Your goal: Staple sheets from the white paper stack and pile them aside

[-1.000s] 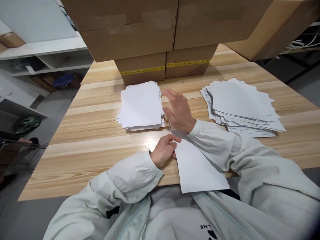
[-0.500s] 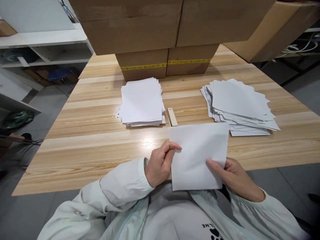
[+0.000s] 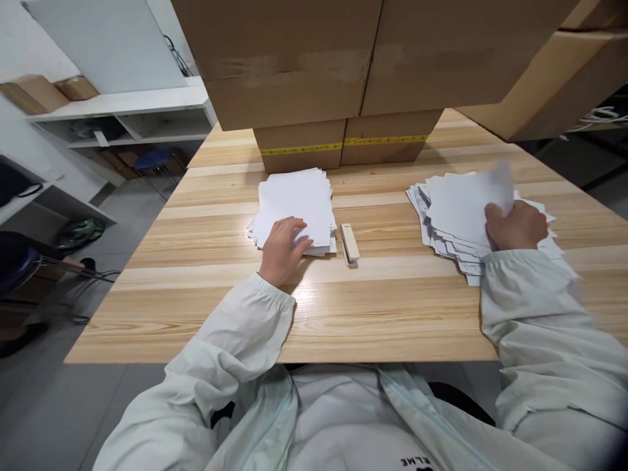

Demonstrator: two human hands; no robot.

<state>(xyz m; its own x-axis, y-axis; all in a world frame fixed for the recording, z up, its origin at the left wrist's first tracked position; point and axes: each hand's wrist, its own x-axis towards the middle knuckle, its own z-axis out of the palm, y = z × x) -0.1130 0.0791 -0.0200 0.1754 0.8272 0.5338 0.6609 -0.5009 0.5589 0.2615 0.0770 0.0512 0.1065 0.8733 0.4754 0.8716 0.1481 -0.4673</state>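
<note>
My left hand rests with bent fingers on the near corner of a neat stack of white paper at the middle of the wooden table. My right hand grips a white sheet, blurred and partly lifted, over a loose, fanned pile of white paper on the right. A small beige stapler lies between the two piles, just right of the neat stack.
Large cardboard boxes are stacked along the table's far side, with two smaller taped ones beneath. White shelves stand at the left over a grey floor. A dark chair sits at the far left.
The sheet I held in both hands near my chest has gone to the right pile with my right hand. My left hand let go and moved onto the neat stack.
</note>
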